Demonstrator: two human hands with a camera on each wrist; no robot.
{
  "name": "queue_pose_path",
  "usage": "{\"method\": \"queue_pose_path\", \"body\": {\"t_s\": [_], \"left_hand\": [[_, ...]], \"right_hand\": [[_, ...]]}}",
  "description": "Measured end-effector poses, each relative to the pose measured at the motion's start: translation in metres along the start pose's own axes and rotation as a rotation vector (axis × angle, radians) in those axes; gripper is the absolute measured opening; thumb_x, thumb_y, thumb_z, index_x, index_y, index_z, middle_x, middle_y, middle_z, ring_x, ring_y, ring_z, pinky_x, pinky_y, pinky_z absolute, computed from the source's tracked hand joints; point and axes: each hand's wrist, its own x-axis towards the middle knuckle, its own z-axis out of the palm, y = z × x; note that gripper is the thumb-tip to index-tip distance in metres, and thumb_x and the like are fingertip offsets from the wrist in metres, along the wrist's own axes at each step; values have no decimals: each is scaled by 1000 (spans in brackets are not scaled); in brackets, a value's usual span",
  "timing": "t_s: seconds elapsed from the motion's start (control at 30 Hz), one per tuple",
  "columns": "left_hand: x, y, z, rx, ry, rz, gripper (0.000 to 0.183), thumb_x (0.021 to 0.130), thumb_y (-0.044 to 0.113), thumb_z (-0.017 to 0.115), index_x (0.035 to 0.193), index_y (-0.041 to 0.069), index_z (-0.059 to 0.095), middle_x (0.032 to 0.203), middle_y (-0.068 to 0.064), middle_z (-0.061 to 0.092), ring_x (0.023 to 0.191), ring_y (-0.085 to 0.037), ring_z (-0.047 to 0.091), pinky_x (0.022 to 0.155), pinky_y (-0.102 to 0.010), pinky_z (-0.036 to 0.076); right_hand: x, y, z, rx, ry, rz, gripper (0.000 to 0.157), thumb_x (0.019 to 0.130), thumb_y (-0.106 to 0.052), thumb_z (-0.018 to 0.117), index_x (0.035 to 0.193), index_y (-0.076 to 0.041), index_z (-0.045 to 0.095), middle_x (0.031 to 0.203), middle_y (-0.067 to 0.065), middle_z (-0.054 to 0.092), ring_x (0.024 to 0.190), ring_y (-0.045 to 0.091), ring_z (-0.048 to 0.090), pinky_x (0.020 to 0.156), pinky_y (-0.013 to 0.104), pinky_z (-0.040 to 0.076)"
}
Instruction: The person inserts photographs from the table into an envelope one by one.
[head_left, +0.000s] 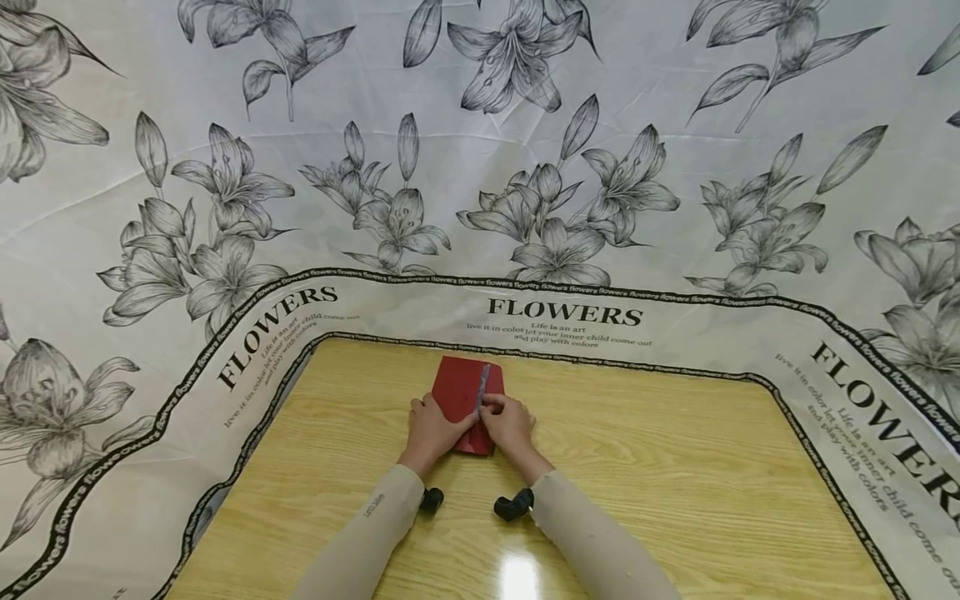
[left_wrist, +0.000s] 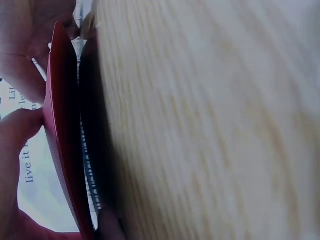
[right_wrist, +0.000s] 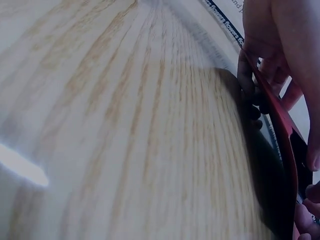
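Observation:
A flat red paper piece [head_left: 457,385], which looks like an envelope or folded card, is held just above the table near its far edge. A narrow grey-blue strip [head_left: 483,385] runs lengthwise along it. My left hand [head_left: 433,429] grips its left side, the thumb [left_wrist: 22,125] lying on the upper face. From the right, my right hand [head_left: 512,423] pinches it near the lower end of the strip. In the right wrist view, some fingers of the right hand [right_wrist: 280,35] reach under the red edge [right_wrist: 282,117]. The exact fingertip contact is partly hidden.
The wood-grain table [head_left: 660,467] extends around both arms. A white cloth with lily drawings [head_left: 517,167] and lettering surrounds its back and sides. Black camera mounts [head_left: 514,505] sit at both wrists. Light glares on the near table surface [head_left: 519,575].

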Motion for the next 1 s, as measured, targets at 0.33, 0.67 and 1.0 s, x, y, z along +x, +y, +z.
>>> {"method": "queue_pose_path", "body": {"t_s": [0.33, 0.67, 1.0], "left_hand": [[-4, 8, 2, 118, 27, 11, 95, 88, 62, 81, 135, -16, 50, 121, -33, 52, 109, -44, 56, 98, -55, 51], [-3, 9, 7, 284, 37, -38, 109, 86, 73, 76, 145, -15, 46, 131, -33, 53, 123, -45, 54, 102, -55, 52], [-5, 5, -1, 358, -1, -3, 106, 93, 78, 64, 150, -11, 48, 132, -30, 53, 122, -42, 52, 104, -55, 50]], "right_hand": [[-7, 6, -20, 119, -104, -8, 18, 102, -12, 72, 117, -4, 78, 98, 8, 74, 83, 18, 65, 77, 38, 53], [-8, 16, -43, 175, -121, 0, 23, 104, -10, 70, 123, 2, 73, 106, 14, 73, 94, 26, 67, 81, 40, 55], [-8, 26, -65, 139, -131, -1, 26, 106, -14, 69, 127, 0, 72, 109, 13, 71, 96, 24, 65, 86, 42, 53]]}}
